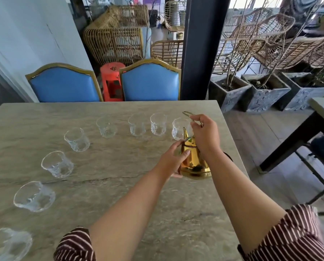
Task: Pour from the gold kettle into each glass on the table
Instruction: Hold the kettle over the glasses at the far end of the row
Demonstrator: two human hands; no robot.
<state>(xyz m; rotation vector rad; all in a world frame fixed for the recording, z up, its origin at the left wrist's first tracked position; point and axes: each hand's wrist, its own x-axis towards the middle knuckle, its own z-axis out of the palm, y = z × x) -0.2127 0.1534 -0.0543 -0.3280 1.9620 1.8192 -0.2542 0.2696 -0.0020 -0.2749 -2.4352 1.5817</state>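
The gold kettle (194,163) stands on the stone table (108,185) near its right edge. My right hand (204,136) is closed on the kettle's thin wire handle, raised above the lid. My left hand (173,159) grips the kettle's left side and lid. Several clear glasses curve across the table: one just behind the kettle (179,129), others further left (158,124), (137,125), (106,127), (76,139), (57,163), (34,195), and one at the bottom left corner (7,243). All look empty.
Two blue chairs (150,81) stand at the table's far edge with a red stool (112,80) between them. A dark pillar (200,48), stone planters (266,91) and another table (323,108) lie to the right.
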